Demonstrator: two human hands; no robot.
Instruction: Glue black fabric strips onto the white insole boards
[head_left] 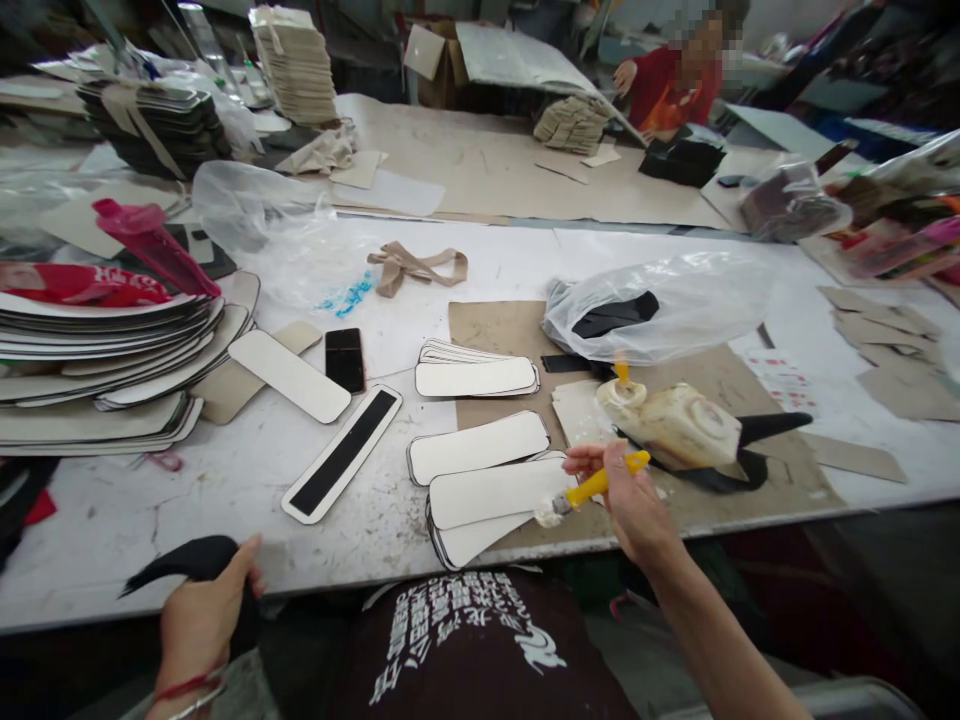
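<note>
My right hand [634, 505] is closed around a yellow-handled brush [600, 485]. The white-coated bristles touch the right end of a long white rounded panel [487, 495], top of a small stack. More white panels [480, 445] lie just behind it, and another stack [472, 377] farther back. At the front left edge, my left hand [202, 615] grips black strips [187, 560] that hang from it. Between the hands lies a white panel [304, 500] with a black strip along its middle. Right of the brush, a stained glue container [686, 425] lies on its side.
A phone [344, 360] and a loose white panel [289, 375] lie near tall piled panels [97, 350] at left. A plastic bag [675, 300] with black pieces sits behind the container. A beige strap [416, 268] lies mid-table. A person in red [675, 90] works across the table.
</note>
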